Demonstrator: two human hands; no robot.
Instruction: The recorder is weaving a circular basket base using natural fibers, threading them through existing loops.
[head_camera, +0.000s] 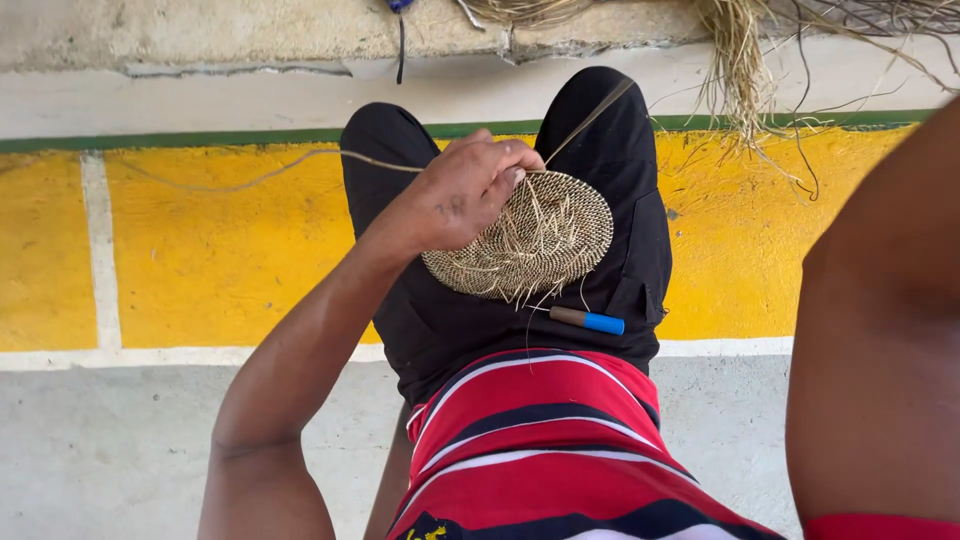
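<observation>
A round woven straw disc (550, 240) lies on my lap, over my black shorts (620, 160). My left hand (465, 190) grips its upper left edge, fingers curled around the rim and a long straw strand (250, 178) that trails off to the left. Loose straw ends stick out of the disc's middle. A small tool with a blue handle (590, 320) rests on my lap just below the disc. My right hand is out of sight; only my right upper arm (880, 330) shows at the right edge.
A yellow painted floor band (200, 250) with white lines runs under my legs, with grey concrete (100, 440) nearer me. A bundle of dry straw (740, 60) hangs over the kerb at the top right.
</observation>
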